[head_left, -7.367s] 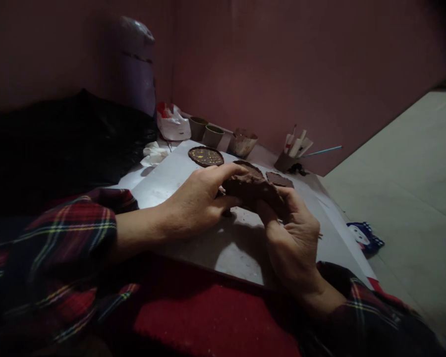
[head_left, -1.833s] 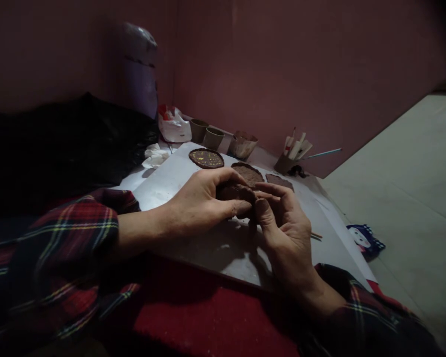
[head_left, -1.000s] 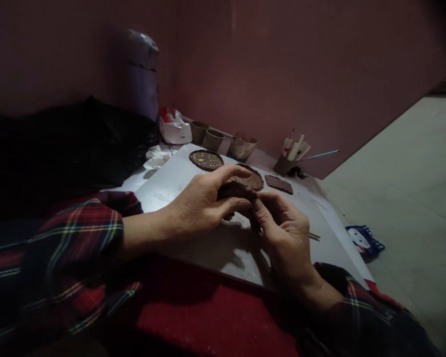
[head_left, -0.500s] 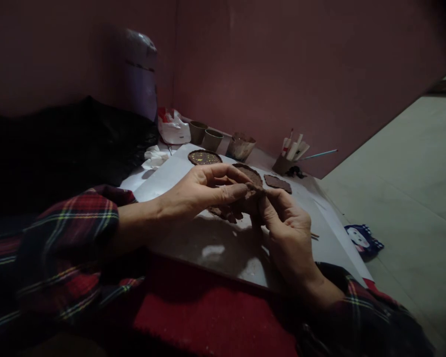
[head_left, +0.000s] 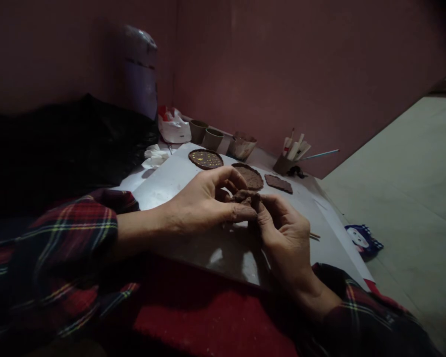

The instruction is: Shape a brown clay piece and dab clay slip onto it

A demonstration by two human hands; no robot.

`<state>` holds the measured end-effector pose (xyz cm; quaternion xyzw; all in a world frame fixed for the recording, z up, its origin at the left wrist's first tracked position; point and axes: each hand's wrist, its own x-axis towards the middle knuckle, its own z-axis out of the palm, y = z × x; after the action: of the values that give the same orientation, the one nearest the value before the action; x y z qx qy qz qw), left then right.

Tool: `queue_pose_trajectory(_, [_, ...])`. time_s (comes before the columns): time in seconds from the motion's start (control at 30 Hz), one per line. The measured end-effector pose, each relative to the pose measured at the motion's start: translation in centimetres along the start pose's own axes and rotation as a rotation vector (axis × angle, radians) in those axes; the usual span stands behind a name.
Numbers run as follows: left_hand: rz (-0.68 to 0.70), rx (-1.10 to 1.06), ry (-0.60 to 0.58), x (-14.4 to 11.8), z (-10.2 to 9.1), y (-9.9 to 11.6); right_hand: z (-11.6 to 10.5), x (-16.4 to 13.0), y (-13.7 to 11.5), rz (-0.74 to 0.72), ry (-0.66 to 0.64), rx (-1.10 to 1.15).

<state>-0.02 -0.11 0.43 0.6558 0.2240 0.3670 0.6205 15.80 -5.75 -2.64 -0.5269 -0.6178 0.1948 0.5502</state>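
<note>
My left hand (head_left: 204, 203) and my right hand (head_left: 284, 235) meet over a white board (head_left: 171, 178) on my lap. Both pinch a small lump of brown clay (head_left: 245, 197) between fingers and thumbs; most of the lump is hidden by the fingers. Beyond the hands lie a round clay disc with yellow specks (head_left: 205, 158), a plain round clay disc (head_left: 250, 177) and a flat clay slab (head_left: 278, 183).
Along the far wall stand two small cups (head_left: 206, 134), a clay-smeared bowl (head_left: 241, 146), a holder of tools and brushes (head_left: 290, 156), a plastic bag (head_left: 173, 126) and a crumpled tissue (head_left: 154, 156). A red cloth (head_left: 208, 312) covers my lap. A doll-print item (head_left: 362, 238) lies on the floor.
The clay lump has shrunk from a large mass to a small piece worked between my fingertips. Both hands dropped slightly from half a second ago and closed tighter together.
</note>
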Motion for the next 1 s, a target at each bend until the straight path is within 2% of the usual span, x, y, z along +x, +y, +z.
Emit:
queue_pose_trajectory(0.2, [0.136,0.203,0.08,0.03,-0.27,-0.66,0.04,-0.39,-0.26,-0.074,-0.065,-0.032])
queue_pose_trajectory(0.4, [0.172,0.294,0.129,-0.07,-0.51,-0.94,-0.06,-0.48,-0.47,-0.055,-0.126,-0.017])
queue_pose_trajectory(0.53, [0.157,0.219,0.12,0.02,-0.48,-0.88,0.05,-0.23,-0.43,-0.07,-0.102,-0.019])
queue_pose_trajectory(0.83, [0.065,-0.06,0.006,-0.2,-0.65,-0.32,0.17,-0.27,-0.19,0.013,-0.029,0.12])
queue_pose_trajectory(1.0, [-0.027,-0.087,-0.013,-0.05,-0.48,-0.22,-0.3,-0.4,-0.29,-0.016,-0.026,0.126])
